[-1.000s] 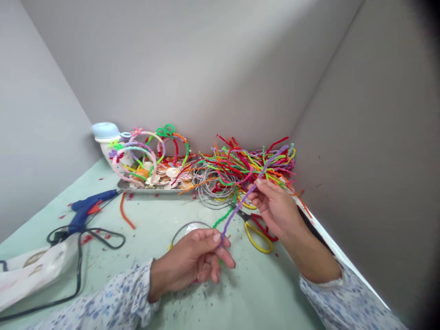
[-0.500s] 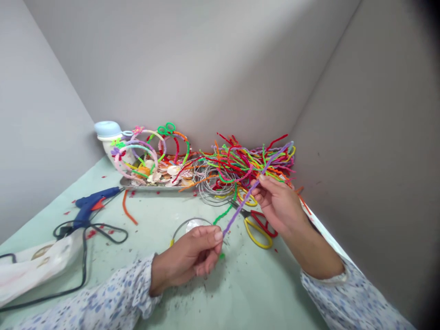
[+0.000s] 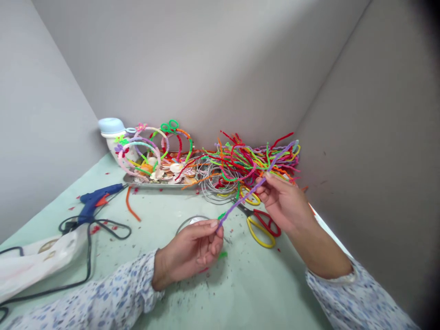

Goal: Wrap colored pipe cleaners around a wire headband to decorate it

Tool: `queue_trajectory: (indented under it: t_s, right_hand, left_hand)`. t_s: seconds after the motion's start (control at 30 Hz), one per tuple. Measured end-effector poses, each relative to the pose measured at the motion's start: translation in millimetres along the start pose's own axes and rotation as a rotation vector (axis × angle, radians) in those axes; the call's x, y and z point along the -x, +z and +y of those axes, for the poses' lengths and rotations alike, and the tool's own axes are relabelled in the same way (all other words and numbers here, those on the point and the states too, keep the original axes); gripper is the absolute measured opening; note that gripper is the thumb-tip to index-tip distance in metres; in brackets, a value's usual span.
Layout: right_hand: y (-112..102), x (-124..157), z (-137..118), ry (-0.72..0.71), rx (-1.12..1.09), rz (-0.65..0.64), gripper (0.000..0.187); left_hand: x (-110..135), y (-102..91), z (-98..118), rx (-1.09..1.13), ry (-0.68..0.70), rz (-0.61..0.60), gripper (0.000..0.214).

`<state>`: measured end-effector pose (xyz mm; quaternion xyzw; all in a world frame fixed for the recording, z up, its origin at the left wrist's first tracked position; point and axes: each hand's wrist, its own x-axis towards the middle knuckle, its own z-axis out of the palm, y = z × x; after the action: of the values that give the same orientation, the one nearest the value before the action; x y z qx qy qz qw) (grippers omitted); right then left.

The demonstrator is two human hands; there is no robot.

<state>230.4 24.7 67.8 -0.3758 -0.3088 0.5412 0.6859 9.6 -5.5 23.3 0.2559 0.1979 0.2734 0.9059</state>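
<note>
A purple pipe cleaner stretches slantwise between my two hands, above the table. My left hand pinches its lower end between thumb and forefinger. Farther up, my right hand pinches it too, and the free end sticks out past the fingers toward the back. Beneath and behind my left hand lies a thin wire hoop, mostly hidden, with a whitish piece inside it. A bit of green pipe cleaner shows beside my left fingers. Scissors with red and yellow handles lie just below my right hand.
Behind stands a metal tray of shells with decorated hoops, beside a white bottle. Coiled wire and a heap of coloured pipe cleaners lie right of it. A blue glue gun with its cord and a plastic bag are at left.
The purple pipe cleaner stays pinched in both hands and lies at a slightly flatter slant. My left hand has risen a little and covers more of the wire hoop. The view has shifted slightly.
</note>
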Motion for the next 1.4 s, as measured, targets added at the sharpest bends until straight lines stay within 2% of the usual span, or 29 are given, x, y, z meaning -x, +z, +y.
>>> queue_trajectory:
  t_s: [0.17, 0.6, 0.83, 1.0, 1.23, 1.4]
  right_hand:
    - [1.8, 1.7, -2.6, 0.005, -0.007, 0.009, 0.011]
    - [4.8, 3.0, -2.0, 0.026, -0.031, 0.042, 0.009]
    - [9.0, 4.3, -1.0, 0.06, -0.091, 0.108, 0.006]
    - [10.9, 7.2, -3.2, 0.021, -0.068, 0.097, 0.007]
    - [11.2, 10.7, -7.1, -0.082, -0.035, 0.049, 0.009]
    - [10.4, 9.5, -8.6, -0.064, -0.03, 0.067, 0.009]
  left_hand:
    - [0.5, 0.1, 0.1, -0.009, 0.024, -0.023, 0.018]
    - [3.7, 7.1, 6.2, 0.076, 0.104, 0.021, 0.022]
    - [5.5, 11.0, 8.6, 0.053, 0.146, 0.018, 0.024]
    - [5.0, 12.5, 7.7, -0.122, 0.135, 0.066, 0.026]
    - [4.2, 10.6, 6.0, -0.54, 0.179, 0.173, 0.035]
    - [5.4, 10.3, 6.4, -0.601, 0.17, 0.164, 0.035]
